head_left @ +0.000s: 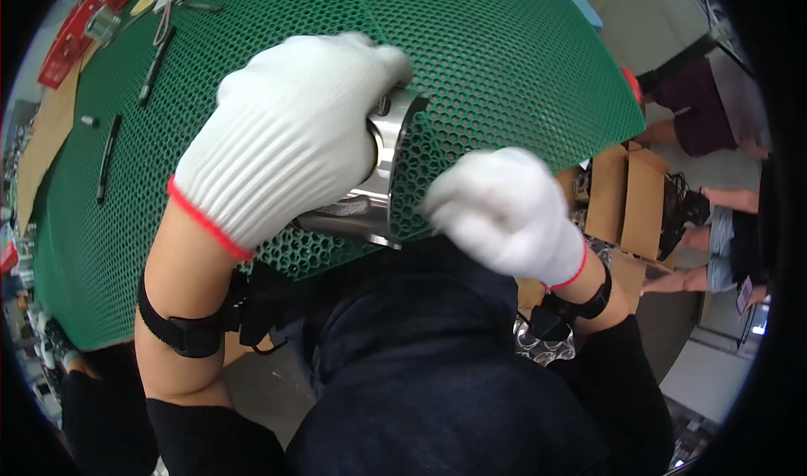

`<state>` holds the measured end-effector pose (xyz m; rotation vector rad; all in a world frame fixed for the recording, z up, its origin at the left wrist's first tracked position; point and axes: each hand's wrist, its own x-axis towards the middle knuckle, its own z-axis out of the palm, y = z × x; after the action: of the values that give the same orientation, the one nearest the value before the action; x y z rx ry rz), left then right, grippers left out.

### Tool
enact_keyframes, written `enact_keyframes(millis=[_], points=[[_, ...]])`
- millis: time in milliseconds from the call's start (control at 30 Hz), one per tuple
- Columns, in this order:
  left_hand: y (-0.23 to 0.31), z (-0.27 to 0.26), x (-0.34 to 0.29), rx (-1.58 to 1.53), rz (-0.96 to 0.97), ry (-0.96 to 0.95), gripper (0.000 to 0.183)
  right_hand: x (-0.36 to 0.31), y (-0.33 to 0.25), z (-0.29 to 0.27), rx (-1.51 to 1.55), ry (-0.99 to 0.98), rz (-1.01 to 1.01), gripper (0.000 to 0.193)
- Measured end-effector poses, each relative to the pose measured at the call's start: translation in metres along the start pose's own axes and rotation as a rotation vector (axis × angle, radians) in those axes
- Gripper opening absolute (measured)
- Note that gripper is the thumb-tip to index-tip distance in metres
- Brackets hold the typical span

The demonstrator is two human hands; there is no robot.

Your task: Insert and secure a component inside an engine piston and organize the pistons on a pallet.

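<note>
My left hand, in a white knitted glove with a red cuff, is closed over a shiny curved metal part. The part has a thin flanged edge on its right side and rests on the green mat, as far as I can see. The glove covers much of it. To the right of that edge, apart from it, is my right hand in a matching glove. Its fingers are curled in and blurred by motion; whatever they may hold cannot be made out.
A green honeycomb mat covers the table. On its left lie black pen-like rods and a small metal piece. A red rack stands far left. Right of the table are cardboard boxes and other people.
</note>
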<state>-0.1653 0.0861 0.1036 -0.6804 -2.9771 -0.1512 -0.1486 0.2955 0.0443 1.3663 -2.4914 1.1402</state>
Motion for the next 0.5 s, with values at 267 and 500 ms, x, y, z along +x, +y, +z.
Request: enact_keyframes(millis=[267, 500], points=[[-0.093, 0.054, -0.131, -0.450, -0.322, 0.584, 0.078, 0.068, 0.033, 0.027, -0.378, 0.191, 0.133, 0.024], [-0.034, -0.006, -0.202, -0.422, -0.074, 0.075, 0.061, -0.023, -0.031, -0.044, 0.696, 0.586, -0.139, 0.049]])
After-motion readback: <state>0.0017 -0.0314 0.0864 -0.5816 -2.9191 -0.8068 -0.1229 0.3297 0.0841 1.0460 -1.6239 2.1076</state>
